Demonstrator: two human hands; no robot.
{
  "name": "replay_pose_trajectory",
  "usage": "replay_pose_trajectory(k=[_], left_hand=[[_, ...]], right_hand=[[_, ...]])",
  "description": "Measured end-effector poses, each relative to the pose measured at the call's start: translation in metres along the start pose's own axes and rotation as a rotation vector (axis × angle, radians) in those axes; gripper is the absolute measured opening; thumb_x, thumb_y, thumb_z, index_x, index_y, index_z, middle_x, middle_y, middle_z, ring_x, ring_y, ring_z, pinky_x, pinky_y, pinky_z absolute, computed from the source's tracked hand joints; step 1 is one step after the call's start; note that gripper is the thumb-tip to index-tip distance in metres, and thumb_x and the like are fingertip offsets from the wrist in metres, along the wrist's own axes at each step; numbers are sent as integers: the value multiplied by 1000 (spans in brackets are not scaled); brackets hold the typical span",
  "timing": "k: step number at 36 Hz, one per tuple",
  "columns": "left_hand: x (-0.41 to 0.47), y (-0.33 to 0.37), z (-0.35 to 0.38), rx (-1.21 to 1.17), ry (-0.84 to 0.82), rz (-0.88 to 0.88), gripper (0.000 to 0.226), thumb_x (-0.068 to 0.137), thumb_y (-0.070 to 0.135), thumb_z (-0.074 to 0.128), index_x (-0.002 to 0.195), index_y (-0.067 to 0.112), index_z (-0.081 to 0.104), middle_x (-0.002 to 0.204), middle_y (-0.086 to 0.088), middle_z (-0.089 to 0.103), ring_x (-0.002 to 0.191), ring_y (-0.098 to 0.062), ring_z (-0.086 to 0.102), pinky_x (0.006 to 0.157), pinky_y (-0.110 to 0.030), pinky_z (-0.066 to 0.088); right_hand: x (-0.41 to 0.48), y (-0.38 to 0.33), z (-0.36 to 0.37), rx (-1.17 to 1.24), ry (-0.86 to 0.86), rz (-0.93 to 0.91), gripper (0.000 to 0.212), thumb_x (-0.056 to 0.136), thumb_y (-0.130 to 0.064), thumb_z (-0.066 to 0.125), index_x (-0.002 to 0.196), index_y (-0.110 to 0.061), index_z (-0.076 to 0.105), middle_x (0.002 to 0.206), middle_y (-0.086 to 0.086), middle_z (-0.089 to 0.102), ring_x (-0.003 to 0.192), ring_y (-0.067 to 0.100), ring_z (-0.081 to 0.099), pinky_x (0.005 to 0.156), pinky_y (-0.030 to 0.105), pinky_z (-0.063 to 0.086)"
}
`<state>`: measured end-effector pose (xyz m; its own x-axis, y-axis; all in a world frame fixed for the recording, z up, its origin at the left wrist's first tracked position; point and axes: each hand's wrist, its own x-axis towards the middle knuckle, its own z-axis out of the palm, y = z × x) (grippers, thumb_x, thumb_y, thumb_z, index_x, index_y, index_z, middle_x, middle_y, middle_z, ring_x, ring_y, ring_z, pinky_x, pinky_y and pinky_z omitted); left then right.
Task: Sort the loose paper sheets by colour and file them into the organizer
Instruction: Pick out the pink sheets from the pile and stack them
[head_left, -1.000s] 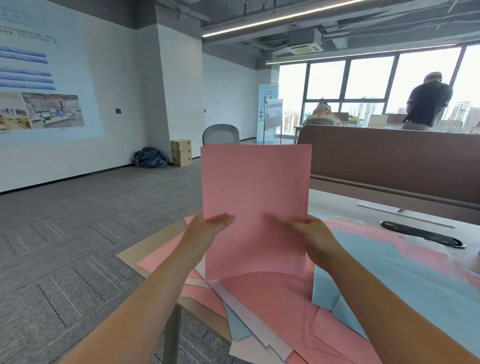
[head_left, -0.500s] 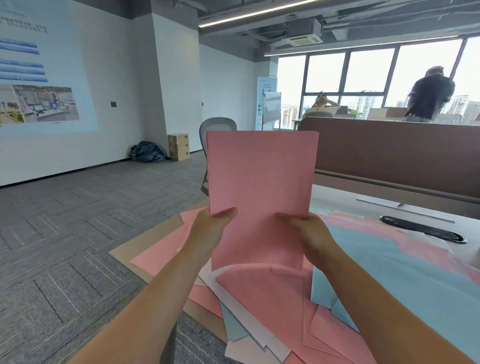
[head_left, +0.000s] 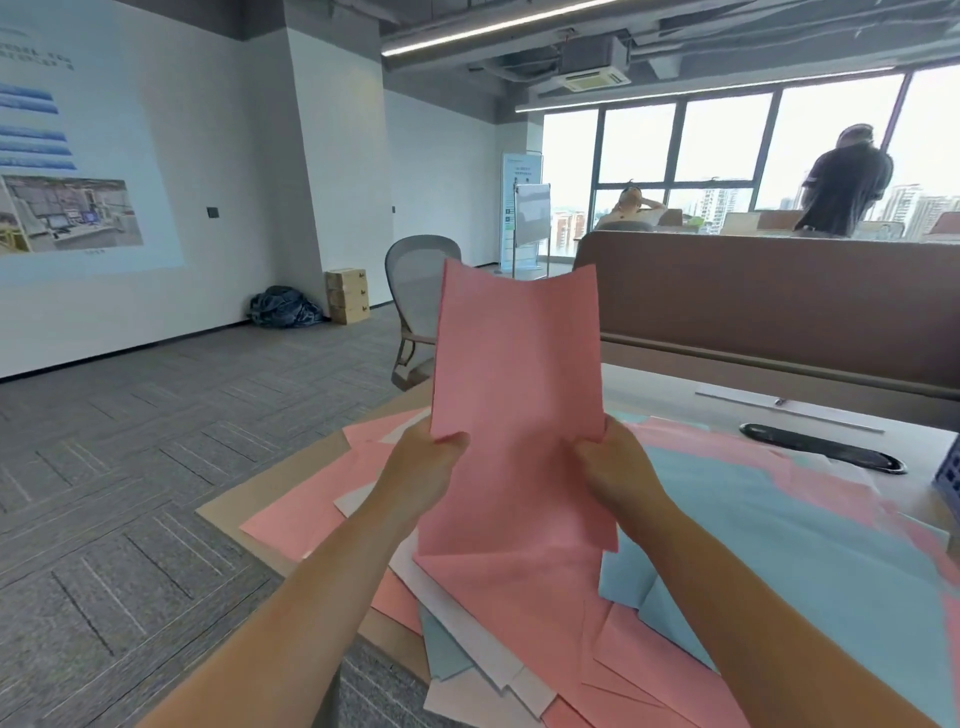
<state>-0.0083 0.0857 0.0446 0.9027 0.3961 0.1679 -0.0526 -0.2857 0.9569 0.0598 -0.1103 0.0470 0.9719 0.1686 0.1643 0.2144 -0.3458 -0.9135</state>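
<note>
Squeezed narrower than half a second ago: sheet (head_left: 514, 389) no longer flat, now bowed, top edge dipped in the middle. Held upright at centre over the pile (head_left: 519, 649); lower edge touching it or not, cannot tell. Left hand (head_left: 426, 460) pinching the 9 o'clock edge, right hand (head_left: 618, 467) the 3 o'clock edge. Table (head_left: 654, 395) corner at 8 o'clock, open floor (head_left: 156, 467) beyond. Partition (head_left: 779, 301) at 2 o'clock.
</note>
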Motion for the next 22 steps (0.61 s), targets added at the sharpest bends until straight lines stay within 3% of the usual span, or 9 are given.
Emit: replay_pose_trajectory(k=[4, 9, 13, 16, 22], left_hand=[[1, 14, 21, -25, -86, -23, 26, 66, 24, 54, 89, 25, 66, 88, -7, 67, 81, -21, 59, 76, -32, 43], [8, 5, 56, 113, -204, -96, 38, 74, 21, 51, 104, 5, 67, 81, -6, 56, 72, -18, 51, 66, -29, 36], [16, -5, 76, 159, -184, -147, 25, 83, 8, 51, 97, 1, 70, 78, -5, 62, 69, -21, 56, 61, -26, 39], [19, -13, 86, 184, -165, -182, 34, 67, 17, 53, 90, -2, 71, 84, -15, 71, 74, -27, 65, 62, -27, 44], [32, -29, 95, 175, -138, -210, 41, 55, 17, 51, 83, -8, 67, 78, -21, 69, 68, -27, 61, 62, -32, 45]], right_hand=[[5, 6, -21, -143, 82, -31, 31, 85, -5, 51, 110, -19, 61, 99, 0, 65, 90, 24, 59, 73, 31, 40], [9, 31, -46, -281, 108, 46, 25, 80, -1, 46, 98, -12, 59, 93, 2, 64, 79, 19, 56, 66, 34, 41], [14, 44, -55, -401, 91, 86, 15, 86, -3, 41, 89, -13, 51, 85, 0, 57, 77, 22, 53, 67, 35, 39], [15, 52, -55, -530, 40, 119, 12, 89, -5, 39, 89, -15, 46, 85, 0, 53, 83, 28, 52, 70, 34, 38], [13, 64, -45, -589, 38, 154, 17, 89, -8, 41, 100, -15, 51, 100, 6, 59, 87, 29, 53, 74, 33, 40]])
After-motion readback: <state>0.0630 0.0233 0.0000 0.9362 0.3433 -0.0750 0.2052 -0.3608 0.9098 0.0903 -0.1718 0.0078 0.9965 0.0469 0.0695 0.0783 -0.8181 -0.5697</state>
